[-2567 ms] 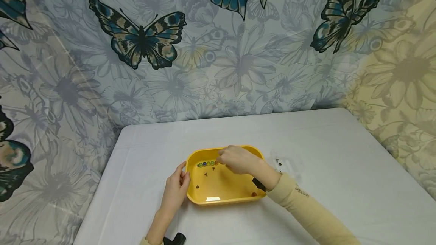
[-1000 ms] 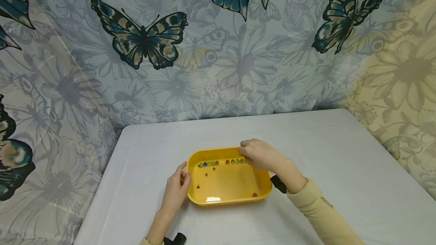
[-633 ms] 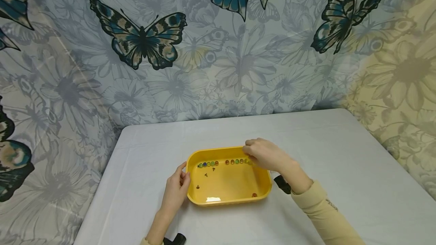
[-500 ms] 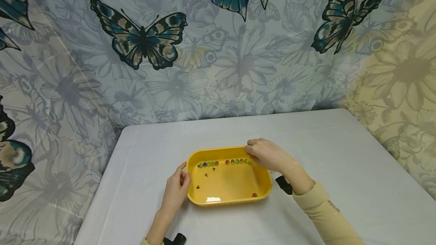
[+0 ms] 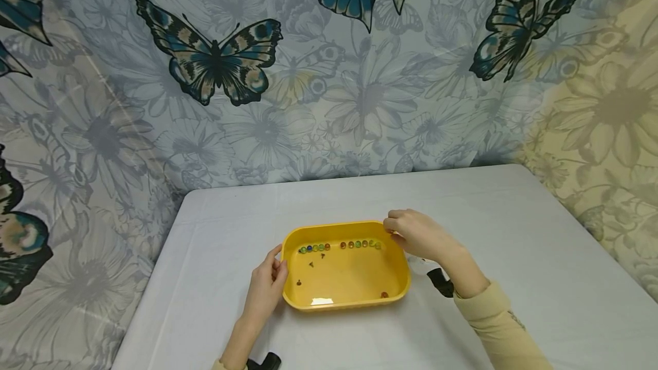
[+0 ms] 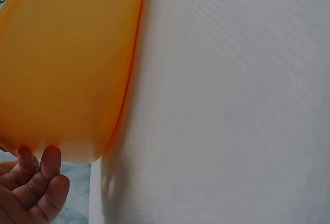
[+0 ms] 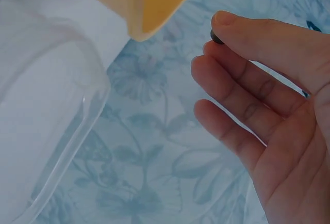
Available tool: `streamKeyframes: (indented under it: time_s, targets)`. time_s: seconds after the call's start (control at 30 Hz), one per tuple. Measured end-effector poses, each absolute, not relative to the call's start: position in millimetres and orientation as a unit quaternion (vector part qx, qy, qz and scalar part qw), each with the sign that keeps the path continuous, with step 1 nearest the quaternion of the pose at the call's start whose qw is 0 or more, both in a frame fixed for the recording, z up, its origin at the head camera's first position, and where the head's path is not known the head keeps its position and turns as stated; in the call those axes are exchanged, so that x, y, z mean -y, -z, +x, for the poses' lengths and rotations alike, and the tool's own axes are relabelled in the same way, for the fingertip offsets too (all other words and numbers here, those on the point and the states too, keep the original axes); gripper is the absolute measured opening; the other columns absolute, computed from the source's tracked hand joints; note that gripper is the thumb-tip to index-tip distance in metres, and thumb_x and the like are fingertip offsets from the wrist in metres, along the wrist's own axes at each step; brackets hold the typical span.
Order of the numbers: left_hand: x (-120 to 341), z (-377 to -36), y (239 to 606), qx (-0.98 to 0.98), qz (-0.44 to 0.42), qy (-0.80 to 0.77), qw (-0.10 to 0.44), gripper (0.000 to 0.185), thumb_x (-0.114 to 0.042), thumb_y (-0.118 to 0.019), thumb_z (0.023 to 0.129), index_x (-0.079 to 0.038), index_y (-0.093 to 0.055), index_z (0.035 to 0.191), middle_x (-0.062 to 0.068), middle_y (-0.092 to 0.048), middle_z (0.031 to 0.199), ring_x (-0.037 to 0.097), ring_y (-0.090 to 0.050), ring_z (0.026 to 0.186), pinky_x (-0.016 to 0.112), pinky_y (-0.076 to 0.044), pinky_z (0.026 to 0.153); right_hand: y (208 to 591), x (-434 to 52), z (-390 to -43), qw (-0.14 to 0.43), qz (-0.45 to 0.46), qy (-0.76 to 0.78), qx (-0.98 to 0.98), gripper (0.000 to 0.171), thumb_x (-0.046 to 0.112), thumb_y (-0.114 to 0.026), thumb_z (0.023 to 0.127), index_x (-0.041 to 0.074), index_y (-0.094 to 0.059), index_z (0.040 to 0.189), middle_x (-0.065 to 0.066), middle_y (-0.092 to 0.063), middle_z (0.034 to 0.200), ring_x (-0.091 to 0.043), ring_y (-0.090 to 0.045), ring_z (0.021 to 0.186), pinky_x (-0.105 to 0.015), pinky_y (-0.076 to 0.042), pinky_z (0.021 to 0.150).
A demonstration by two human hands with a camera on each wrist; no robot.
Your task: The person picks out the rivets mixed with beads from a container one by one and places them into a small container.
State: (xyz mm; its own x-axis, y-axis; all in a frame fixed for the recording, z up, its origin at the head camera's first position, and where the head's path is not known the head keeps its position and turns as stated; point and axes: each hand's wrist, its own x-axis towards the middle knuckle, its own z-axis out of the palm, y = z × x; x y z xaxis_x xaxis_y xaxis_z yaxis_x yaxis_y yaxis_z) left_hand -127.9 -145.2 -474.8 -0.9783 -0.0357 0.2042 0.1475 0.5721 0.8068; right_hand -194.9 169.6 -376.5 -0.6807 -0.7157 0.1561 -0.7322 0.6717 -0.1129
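Note:
A yellow tray (image 5: 344, 276) lies on the table. My left hand (image 5: 266, 278) holds its left end, and in the left wrist view the fingertips (image 6: 50, 157) touch its outer wall. Along the tray's far side lie two short rows of small glass marbles, a left row (image 5: 315, 248) and a right row (image 5: 358, 244), with a gap between them. My right hand (image 5: 418, 236) is over the tray's far right corner. In the right wrist view its thumb and index finger pinch a small, dark, round marble (image 7: 215, 37), mostly covered by the fingertips.
A brown marble (image 5: 384, 295) sits in the tray's near right corner. Several tiny dark pieces, one a dark bit (image 5: 299, 282), lie in the left half. A clear plastic container (image 7: 67, 115) stands right of the tray, partly behind the right wrist. The table (image 5: 231, 216) is white.
My right hand has moved from above the left row to the right, past the tray's far right corner. The right row's end marble is now uncovered. The left hand has stayed still.

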Motion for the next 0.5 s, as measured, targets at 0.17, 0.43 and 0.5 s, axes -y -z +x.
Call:
streamKeyframes:
  time_s: [0.17, 0.43, 0.5]
  targets:
    - [145.0, -127.5, 474.5, 0.881, -0.033, 0.461, 0.101, 0.039, -0.006, -0.053, 0.091, 0.003, -0.048, 0.129, -0.002, -0.046, 0.07, 0.008, -0.044, 0.058, 0.02, -0.039, 0.049, 378.8, -178.6, -194.4, 0.057, 0.389, -0.09, 0.915, 0.017, -0.005, -0.072, 0.073, 0.008, -0.061, 0.077, 0.003, -0.05, 0.072, -0.009, -0.047, 0.064, -0.027, -0.046, 0.063]
    - [144.5, -127.8, 474.7, 0.88, -0.028, 0.464, 0.097, 0.039, -0.007, -0.053, 0.092, 0.002, -0.049, 0.129, -0.003, -0.046, 0.071, 0.009, -0.045, 0.059, 0.019, -0.04, 0.05, 381.3, -191.9, -192.1, 0.066, 0.376, -0.106, 0.918, 0.019, -0.007, -0.071, 0.072, 0.008, -0.06, 0.076, 0.002, -0.052, 0.073, -0.01, -0.048, 0.064, -0.026, -0.045, 0.061]
    - [144.5, -128.0, 475.0, 0.88, -0.027, 0.464, 0.096, 0.039, -0.007, -0.053, 0.092, 0.002, -0.048, 0.129, -0.003, -0.046, 0.071, 0.009, -0.045, 0.059, 0.019, -0.04, 0.05, 381.8, -194.7, -191.5, 0.066, 0.372, -0.109, 0.919, 0.021, -0.008, -0.071, 0.073, 0.009, -0.059, 0.075, 0.003, -0.052, 0.073, -0.01, -0.048, 0.064, -0.025, -0.044, 0.059]
